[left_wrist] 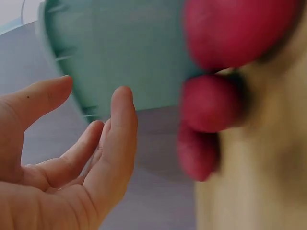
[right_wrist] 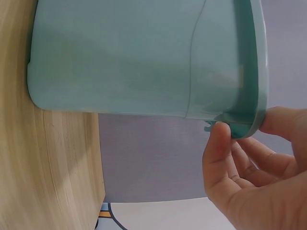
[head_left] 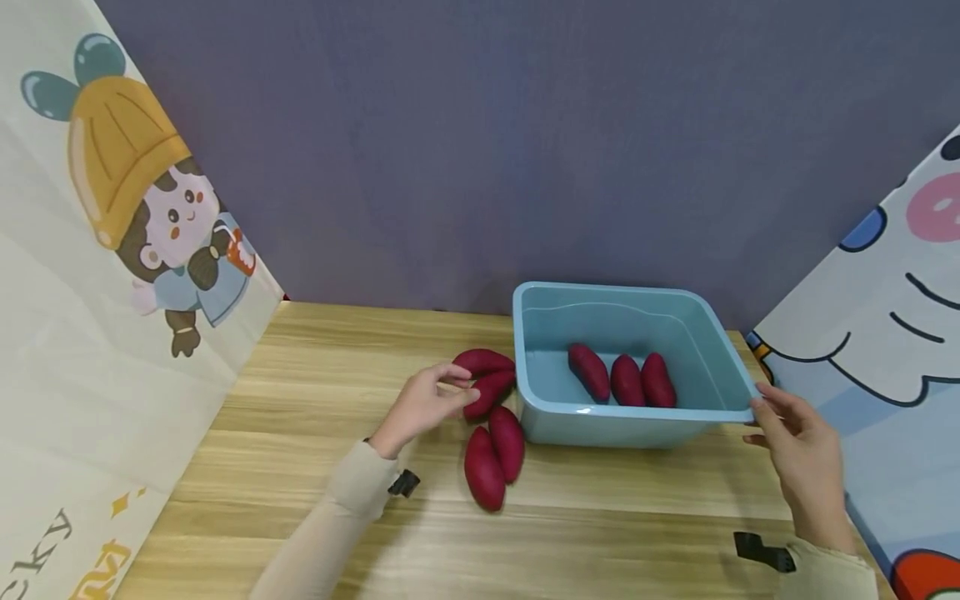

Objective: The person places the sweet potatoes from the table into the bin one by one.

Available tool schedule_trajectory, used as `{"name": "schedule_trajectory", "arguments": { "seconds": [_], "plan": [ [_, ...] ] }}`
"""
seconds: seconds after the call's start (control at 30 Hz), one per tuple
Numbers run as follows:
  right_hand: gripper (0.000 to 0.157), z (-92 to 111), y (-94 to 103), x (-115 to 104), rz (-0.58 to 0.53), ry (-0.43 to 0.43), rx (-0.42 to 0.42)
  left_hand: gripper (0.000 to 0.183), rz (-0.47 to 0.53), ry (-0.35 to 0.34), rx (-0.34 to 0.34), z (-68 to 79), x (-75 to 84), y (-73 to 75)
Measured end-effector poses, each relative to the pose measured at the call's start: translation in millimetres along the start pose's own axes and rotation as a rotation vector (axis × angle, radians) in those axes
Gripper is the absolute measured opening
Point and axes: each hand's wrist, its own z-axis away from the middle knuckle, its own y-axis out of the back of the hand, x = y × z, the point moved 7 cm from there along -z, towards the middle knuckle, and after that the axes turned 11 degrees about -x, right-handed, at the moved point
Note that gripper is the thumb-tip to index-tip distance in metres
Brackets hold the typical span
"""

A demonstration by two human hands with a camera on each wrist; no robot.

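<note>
Grey letters [head_left: 41, 547] read "cky" on the white panel [head_left: 75, 417] — orange lettering [head_left: 105, 569] unclear.

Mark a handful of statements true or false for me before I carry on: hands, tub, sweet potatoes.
1. The right hand grips the rim of the blue tub. True.
2. Four loose sweet potatoes lie on the wooden table. True.
3. Five potatoes lie inside the tub. False: the potatoes inside number three.
4. The left hand is holding a potato. False: it holds nothing.
5. The tub stands upright. True.
</note>
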Motion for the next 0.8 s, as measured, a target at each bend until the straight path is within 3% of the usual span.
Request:
{"name": "schedule_trajectory", "arguments": {
  "seconds": [0.2, 0.33, 0.6, 0.8],
  "plan": [
    [0.045, -0.6, 0.1, 1.1, 0.04, -0.026, 0.0, 0.048, 0.142, 0.071, -0.034, 24.7, -36.5, -21.3],
    [0.046, 0.0, 0.4, 0.9, 0.096, -0.042, 0.005, 0.054, 0.195, 0.102, -0.049, 35.5, -51.5, -34.4],
    [0.047, 0.4, 0.2, 1.4, 0.087, -0.046, -0.007, 0.061, 0.201, 0.162, -0.053, 47.0, -69.7, -51.4],
    [0.046, 1.1, -0.4, 1.5, 0.038, -0.032, -0.013, 0.063, 0.224, 0.146, -0.057, 48.7, -73.5, -59.4]
  ]
}}
